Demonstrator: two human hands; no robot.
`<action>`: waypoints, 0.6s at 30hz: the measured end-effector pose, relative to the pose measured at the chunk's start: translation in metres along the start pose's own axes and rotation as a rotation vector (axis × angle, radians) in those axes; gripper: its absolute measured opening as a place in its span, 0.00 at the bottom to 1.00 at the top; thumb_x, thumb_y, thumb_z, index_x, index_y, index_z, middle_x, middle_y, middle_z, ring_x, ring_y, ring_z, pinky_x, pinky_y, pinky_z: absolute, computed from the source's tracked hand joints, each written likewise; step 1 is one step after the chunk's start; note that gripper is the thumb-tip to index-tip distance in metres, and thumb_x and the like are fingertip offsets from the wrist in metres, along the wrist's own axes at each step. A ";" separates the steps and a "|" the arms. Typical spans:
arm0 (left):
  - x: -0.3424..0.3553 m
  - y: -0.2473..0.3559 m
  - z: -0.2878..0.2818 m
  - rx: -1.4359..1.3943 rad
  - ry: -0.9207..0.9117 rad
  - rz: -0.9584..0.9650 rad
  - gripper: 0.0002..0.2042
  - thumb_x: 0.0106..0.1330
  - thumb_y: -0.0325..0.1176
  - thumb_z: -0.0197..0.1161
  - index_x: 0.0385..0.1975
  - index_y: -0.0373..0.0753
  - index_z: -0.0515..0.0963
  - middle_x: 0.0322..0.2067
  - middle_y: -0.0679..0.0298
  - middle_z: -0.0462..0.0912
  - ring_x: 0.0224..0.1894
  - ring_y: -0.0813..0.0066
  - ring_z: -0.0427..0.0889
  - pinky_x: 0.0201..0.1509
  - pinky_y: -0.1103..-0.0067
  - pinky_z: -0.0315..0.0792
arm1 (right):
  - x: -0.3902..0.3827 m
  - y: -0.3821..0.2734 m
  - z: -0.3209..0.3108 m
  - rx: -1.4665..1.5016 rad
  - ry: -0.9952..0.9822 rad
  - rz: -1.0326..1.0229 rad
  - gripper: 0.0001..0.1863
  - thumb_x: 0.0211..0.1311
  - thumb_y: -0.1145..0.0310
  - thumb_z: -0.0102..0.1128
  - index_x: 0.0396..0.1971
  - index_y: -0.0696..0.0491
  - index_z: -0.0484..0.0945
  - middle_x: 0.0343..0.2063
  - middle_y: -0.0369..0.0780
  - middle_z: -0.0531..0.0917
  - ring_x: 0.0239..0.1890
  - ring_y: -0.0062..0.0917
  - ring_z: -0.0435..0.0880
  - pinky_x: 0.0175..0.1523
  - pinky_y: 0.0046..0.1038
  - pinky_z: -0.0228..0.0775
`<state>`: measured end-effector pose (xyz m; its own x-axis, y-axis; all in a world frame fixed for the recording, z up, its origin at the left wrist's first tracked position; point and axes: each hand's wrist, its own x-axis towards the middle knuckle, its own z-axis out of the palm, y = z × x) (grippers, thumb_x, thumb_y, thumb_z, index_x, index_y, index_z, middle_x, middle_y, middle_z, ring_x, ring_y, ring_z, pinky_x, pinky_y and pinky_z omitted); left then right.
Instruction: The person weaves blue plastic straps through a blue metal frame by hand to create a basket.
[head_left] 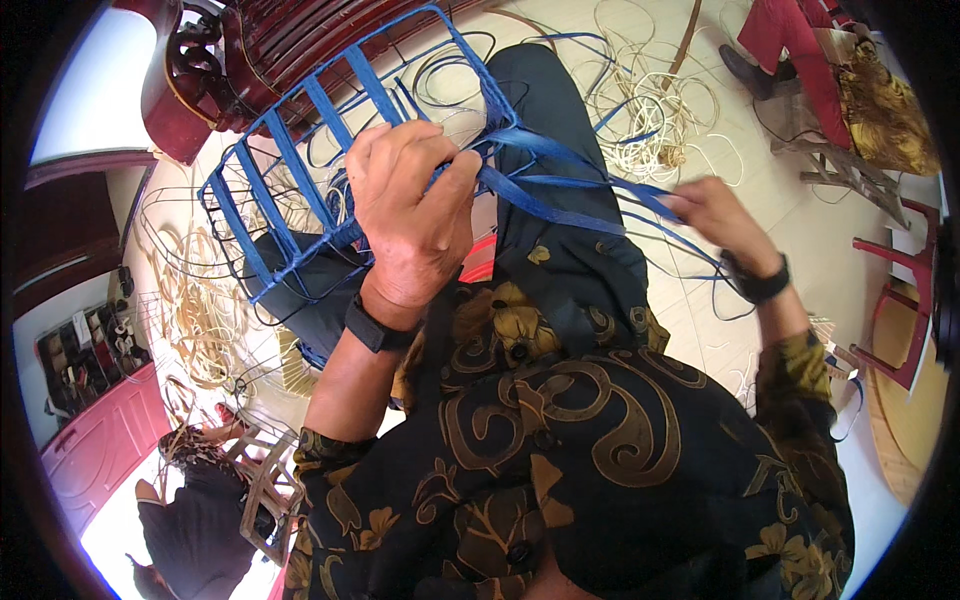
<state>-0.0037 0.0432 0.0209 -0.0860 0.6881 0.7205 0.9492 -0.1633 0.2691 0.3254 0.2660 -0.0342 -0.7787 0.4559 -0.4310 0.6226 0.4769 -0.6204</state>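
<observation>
A rectangular wire frame (322,108) wound with blue flat strips rests across my legs, tilted. My left hand (415,205) is closed on its near bar at the right part, with fingers bent over the blue weaving; exactly what lies under them is hidden. Long blue strips (560,207) run from there to the right. My right hand (722,220), slightly blurred, has its fingers closed round these strips, out past my right thigh (535,110).
Dark red carved wooden bench (175,105) at top left. Coils of pale cord (665,110) and strips (195,300) on the tiled floor. A person in red trousers (810,60) top right, another (195,525) bottom left. Red stool (890,330) right, pink cabinet (105,440) left.
</observation>
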 end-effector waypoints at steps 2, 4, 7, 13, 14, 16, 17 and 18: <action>0.004 0.005 0.000 0.018 0.002 0.013 0.12 0.46 0.20 0.69 0.32 0.38 0.83 0.34 0.62 0.80 0.45 0.58 0.82 0.54 0.61 0.70 | -0.054 0.097 -0.019 -0.068 0.178 0.114 0.16 0.69 0.61 0.58 0.25 0.56 0.83 0.20 0.47 0.79 0.23 0.39 0.77 0.33 0.41 0.70; 0.010 0.012 0.005 0.026 -0.009 0.035 0.12 0.44 0.22 0.69 0.32 0.39 0.83 0.34 0.63 0.79 0.46 0.60 0.81 0.58 0.59 0.68 | -0.135 0.232 -0.035 -0.309 0.373 0.300 0.15 0.65 0.62 0.58 0.27 0.57 0.85 0.24 0.49 0.82 0.27 0.44 0.81 0.35 0.44 0.73; 0.006 -0.004 0.009 -0.068 0.035 0.013 0.12 0.44 0.22 0.69 0.31 0.38 0.83 0.34 0.63 0.79 0.45 0.60 0.82 0.57 0.60 0.69 | -0.383 0.374 -0.098 -0.846 0.490 0.939 0.14 0.60 0.65 0.58 0.30 0.59 0.87 0.30 0.53 0.87 0.34 0.51 0.87 0.39 0.49 0.78; 0.013 0.015 0.006 -0.002 -0.010 0.029 0.12 0.44 0.21 0.70 0.32 0.37 0.83 0.34 0.62 0.79 0.44 0.59 0.82 0.54 0.61 0.72 | -0.407 0.361 -0.095 -0.736 0.438 1.225 0.17 0.62 0.63 0.55 0.37 0.60 0.86 0.40 0.60 0.86 0.47 0.55 0.86 0.54 0.50 0.78; 0.008 0.009 0.003 -0.014 0.006 0.006 0.12 0.44 0.21 0.70 0.32 0.37 0.83 0.34 0.62 0.79 0.44 0.59 0.82 0.54 0.61 0.72 | -0.365 0.348 -0.110 -0.768 0.501 0.995 0.17 0.62 0.64 0.58 0.44 0.59 0.83 0.44 0.58 0.85 0.50 0.54 0.84 0.57 0.48 0.76; 0.000 -0.002 0.001 -0.058 0.039 -0.025 0.13 0.44 0.20 0.71 0.32 0.37 0.83 0.33 0.62 0.79 0.44 0.59 0.82 0.53 0.61 0.72 | -0.302 0.311 -0.124 -0.829 0.530 0.563 0.24 0.64 0.66 0.64 0.58 0.58 0.78 0.53 0.55 0.83 0.56 0.51 0.82 0.62 0.45 0.74; 0.001 0.003 0.000 -0.024 0.019 -0.014 0.13 0.44 0.20 0.71 0.32 0.37 0.83 0.34 0.62 0.80 0.44 0.59 0.82 0.53 0.61 0.72 | -0.217 0.272 -0.098 -0.647 0.558 0.337 0.22 0.65 0.67 0.63 0.57 0.57 0.79 0.52 0.53 0.84 0.54 0.48 0.82 0.60 0.42 0.75; 0.001 0.005 0.000 0.003 0.006 -0.012 0.13 0.44 0.20 0.71 0.32 0.37 0.83 0.34 0.62 0.80 0.44 0.59 0.82 0.53 0.61 0.72 | -0.127 0.174 -0.069 -0.381 0.556 0.137 0.20 0.66 0.68 0.62 0.56 0.57 0.80 0.51 0.51 0.84 0.53 0.45 0.83 0.58 0.40 0.75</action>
<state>0.0009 0.0426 0.0231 -0.0991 0.6854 0.7214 0.9488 -0.1534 0.2761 0.5377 0.3431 -0.0423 -0.5992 0.8001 -0.0260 0.7756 0.5721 -0.2668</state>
